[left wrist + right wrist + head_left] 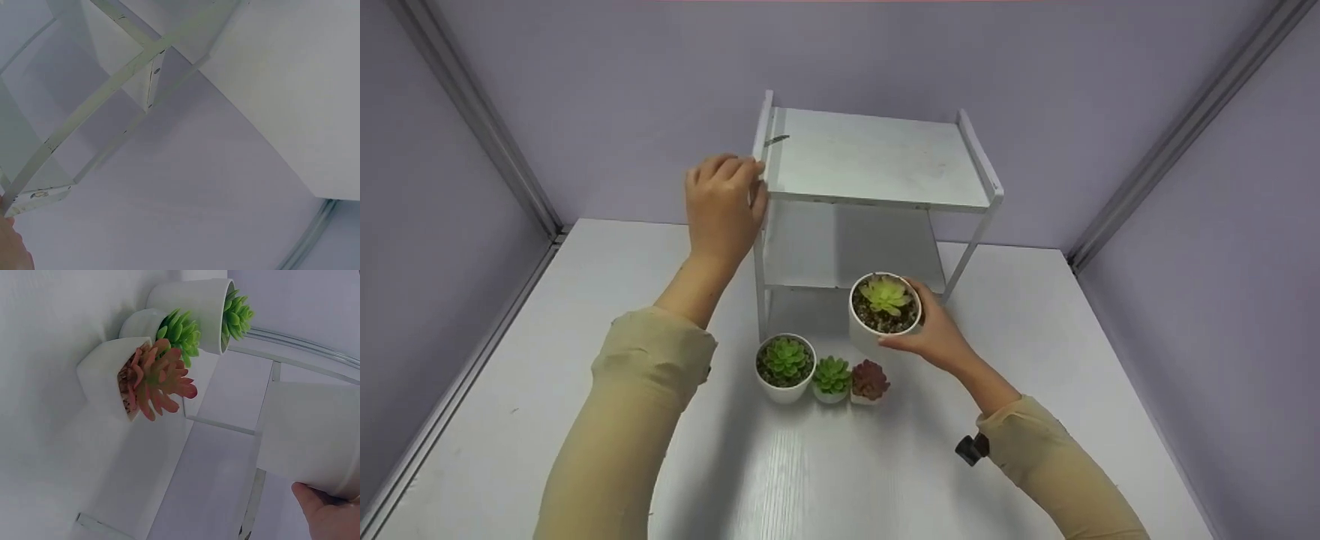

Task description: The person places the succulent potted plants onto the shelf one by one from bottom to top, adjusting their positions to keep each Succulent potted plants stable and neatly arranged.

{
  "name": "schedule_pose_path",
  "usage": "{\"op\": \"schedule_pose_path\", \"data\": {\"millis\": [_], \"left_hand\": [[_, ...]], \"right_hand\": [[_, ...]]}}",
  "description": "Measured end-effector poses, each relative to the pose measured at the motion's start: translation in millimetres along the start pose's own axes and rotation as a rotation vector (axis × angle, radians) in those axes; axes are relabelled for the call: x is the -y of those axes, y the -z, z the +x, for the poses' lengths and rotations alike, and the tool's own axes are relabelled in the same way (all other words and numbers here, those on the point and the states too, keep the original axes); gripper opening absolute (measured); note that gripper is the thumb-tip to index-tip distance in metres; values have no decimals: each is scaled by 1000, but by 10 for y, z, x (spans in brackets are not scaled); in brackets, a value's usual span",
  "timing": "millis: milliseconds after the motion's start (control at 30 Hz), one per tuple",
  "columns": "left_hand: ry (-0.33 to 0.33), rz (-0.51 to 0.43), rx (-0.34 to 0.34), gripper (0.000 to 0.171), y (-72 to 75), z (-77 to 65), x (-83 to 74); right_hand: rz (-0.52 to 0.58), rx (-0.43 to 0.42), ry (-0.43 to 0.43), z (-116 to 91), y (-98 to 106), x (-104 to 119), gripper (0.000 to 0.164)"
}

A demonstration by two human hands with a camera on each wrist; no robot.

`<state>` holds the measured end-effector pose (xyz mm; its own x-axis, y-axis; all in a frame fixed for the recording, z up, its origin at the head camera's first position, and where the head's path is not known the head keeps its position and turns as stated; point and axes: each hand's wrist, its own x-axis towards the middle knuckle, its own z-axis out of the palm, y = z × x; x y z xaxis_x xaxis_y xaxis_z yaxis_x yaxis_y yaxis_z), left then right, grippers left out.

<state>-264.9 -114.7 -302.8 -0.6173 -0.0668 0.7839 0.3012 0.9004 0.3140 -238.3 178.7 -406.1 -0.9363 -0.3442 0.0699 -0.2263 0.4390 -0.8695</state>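
My right hand (pixel 934 334) grips a round white pot with a yellow-green succulent (pixel 885 304), thumb on the near side and fingers on the far side. The pot is held up in front of the white shelf (pixel 877 157); in the right wrist view the white pot (pixel 309 436) shows side-on, clear of the table. With its fingers curled over the upper left side rail, my left hand (pixel 724 202) holds the shelf. Only a bit of the left hand (pixel 12 247) appears in the left wrist view, at the shelf's corner.
A larger potted green succulent (pixel 785 367), a small green succulent (pixel 832 377) and a red succulent (pixel 160 379) in an angular white pot stand in a row on the white table (pixel 825 480), before the shelf. Pale walls (pixel 607 112) enclose the table.
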Motion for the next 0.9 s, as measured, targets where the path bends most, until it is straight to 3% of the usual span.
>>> {"op": "schedule_pose_path", "data": {"millis": [233,600,900], "left_hand": [[13,10,35,18,-34,-54,-20],[-2,16,32,18,-69,-41,-80],[-8,1,1,18,-94,-25,-91]], "right_hand": [[36,26,-7,93,-68,63,101],[35,10,13,425,-154,252,101],[44,7,77,683,-276,330,95]]}}
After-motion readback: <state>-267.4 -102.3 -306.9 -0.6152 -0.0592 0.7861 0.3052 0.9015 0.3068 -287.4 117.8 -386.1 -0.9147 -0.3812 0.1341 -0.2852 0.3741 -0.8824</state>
